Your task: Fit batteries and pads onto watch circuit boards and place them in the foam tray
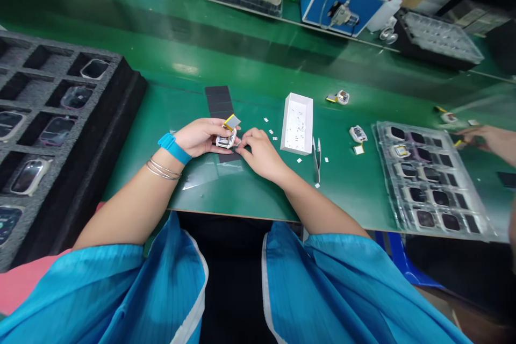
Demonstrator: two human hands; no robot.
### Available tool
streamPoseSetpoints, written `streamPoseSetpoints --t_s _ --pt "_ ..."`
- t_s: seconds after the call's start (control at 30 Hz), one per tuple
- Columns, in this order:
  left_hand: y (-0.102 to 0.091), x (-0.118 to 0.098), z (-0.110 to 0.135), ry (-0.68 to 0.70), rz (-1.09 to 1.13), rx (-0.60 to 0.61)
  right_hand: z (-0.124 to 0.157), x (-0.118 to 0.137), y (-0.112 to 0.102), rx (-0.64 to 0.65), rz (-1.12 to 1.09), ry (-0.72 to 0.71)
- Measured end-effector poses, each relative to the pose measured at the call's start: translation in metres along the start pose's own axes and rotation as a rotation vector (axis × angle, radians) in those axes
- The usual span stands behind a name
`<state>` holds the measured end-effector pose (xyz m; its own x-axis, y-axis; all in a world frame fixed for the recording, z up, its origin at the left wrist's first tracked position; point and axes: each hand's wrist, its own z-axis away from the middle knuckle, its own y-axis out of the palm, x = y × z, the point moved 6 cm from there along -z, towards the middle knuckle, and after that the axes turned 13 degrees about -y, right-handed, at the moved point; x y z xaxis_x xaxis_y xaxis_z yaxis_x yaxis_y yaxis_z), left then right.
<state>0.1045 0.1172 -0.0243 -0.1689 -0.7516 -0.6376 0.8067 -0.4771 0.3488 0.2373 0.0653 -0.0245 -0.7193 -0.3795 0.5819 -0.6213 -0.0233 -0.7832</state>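
My left hand (pixel 201 137) grips an opened smartwatch case (pixel 226 140) with its inner parts showing. A silver and yellow battery (pixel 231 122) sticks up from the case's far side. Close to the case's right edge, my right hand (pixel 258 150) has its fingertips pinched together; whatever is in them is too small to make out. Beneath the left hand lies a dark strip sheet (pixel 220 101). A white box (pixel 297 123) with tiny pieces in it stands right of my hands, and small white tags (pixel 271 131) are scattered between.
At left is a grey foam tray (pixel 131 83) holding several watches. A clear plastic tray (pixel 475 193) with watch parts lies at right, by another person's hand (pixel 489 140). Opened watch cases (pixel 357 133) rest on the green table. A tweezer-like tool (pixel 317 160) is beside the box.
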Motion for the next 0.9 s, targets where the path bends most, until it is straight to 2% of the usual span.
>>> streamPoseSetpoints --t_s 0.1,0.17,0.2,0.27,0.33,0.4,0.5,0.6,0.9 --pt "-0.001 0.001 -0.001 -0.001 0.021 0.003 0.005 0.01 -0.003 0.065 -0.013 -0.112" --pt "-0.002 0.001 -0.002 0.002 0.039 0.011 0.008 0.021 -0.01 0.06 -0.042 -0.212" --pt "-0.002 0.001 -0.003 0.006 0.044 0.015 0.01 0.027 -0.017 0.009 -0.055 -0.254" --pt "-0.001 0.001 -0.003 0.018 0.041 0.011 0.013 0.034 -0.035 -0.189 -0.075 -0.291" --pt "0.001 0.001 -0.002 0.038 0.038 -0.018 0.016 0.035 -0.048 -0.402 -0.127 -0.271" --pt "0.005 0.002 -0.001 0.066 0.039 -0.067 0.016 0.029 -0.049 -0.494 -0.25 -0.205" --pt "0.012 0.004 0.001 0.102 0.032 -0.132 0.011 0.015 -0.036 -0.459 -0.475 -0.065" --pt "0.017 0.007 0.0 0.111 0.025 -0.15 0.008 0.004 -0.025 -0.415 -0.569 0.028" --pt "0.019 0.01 -0.002 0.087 0.028 -0.151 0.005 0.003 -0.02 -0.377 -0.605 -0.007"
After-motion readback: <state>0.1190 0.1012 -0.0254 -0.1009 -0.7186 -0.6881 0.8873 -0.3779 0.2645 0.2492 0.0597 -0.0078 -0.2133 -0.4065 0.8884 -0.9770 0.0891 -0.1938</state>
